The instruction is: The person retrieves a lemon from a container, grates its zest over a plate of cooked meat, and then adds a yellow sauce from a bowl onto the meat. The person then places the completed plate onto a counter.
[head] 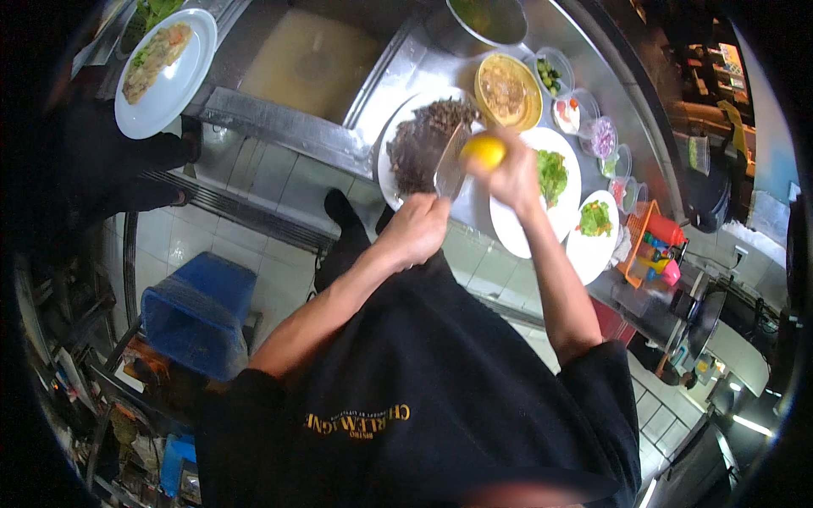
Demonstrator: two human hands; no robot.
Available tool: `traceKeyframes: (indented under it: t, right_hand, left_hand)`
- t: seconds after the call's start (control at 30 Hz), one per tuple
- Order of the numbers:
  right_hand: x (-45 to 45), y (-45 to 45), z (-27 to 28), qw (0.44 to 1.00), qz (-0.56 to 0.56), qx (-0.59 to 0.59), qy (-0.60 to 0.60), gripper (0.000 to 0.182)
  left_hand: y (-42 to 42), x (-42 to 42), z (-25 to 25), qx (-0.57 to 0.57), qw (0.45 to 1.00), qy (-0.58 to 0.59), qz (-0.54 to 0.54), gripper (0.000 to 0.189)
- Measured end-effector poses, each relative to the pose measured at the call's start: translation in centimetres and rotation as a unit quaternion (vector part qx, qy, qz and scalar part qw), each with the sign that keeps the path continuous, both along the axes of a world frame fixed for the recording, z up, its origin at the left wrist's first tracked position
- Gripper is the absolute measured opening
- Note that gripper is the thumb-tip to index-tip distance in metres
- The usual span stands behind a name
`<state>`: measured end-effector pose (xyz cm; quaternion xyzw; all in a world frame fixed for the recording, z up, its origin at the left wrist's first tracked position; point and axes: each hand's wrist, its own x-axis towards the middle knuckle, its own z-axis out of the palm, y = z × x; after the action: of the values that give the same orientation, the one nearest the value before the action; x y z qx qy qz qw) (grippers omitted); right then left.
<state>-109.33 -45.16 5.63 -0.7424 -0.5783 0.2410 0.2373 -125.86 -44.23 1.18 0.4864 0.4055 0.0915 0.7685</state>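
My left hand is closed around the handle of a metal grater, which slants up over a white plate heaped with dark shredded or sliced food. In my right hand is a yellow lemon, blurred, close beside the grater's face; whether they touch, I cannot tell. A white plate with lettuce lies under my right wrist. Just beyond my hands stands a yellow-rimmed bowl of pale, saucy food.
Small clear tubs of cut vegetables line the counter's far side. A smaller salad plate, an orange basket and a steel pot stand nearby. At left, a person in dark clothes is beside a plate of food. A blue bin stands behind.
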Motion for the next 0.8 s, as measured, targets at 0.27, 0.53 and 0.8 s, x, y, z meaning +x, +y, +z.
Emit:
traceKeyframes:
  t: [0.27,0.53,0.8]
  right_hand:
    - [2.2,1.6,-0.7,0.997,-0.049,0.002,-0.056,0.041]
    - [1.8,0.6,-0.9,0.997,-0.016,-0.068,0.017,0.032]
    - [2.2,2.4,-0.9,0.992,-0.07,-0.104,-0.005,0.036]
  left_hand:
    - [1.8,1.0,2.1,-0.099,0.994,0.014,-0.039,0.032]
    - [-0.3,0.4,2.0,-0.026,0.999,-0.014,-0.036,0.025]
    - [-0.5,1.5,0.1,-0.051,0.998,-0.008,-0.043,0.021]
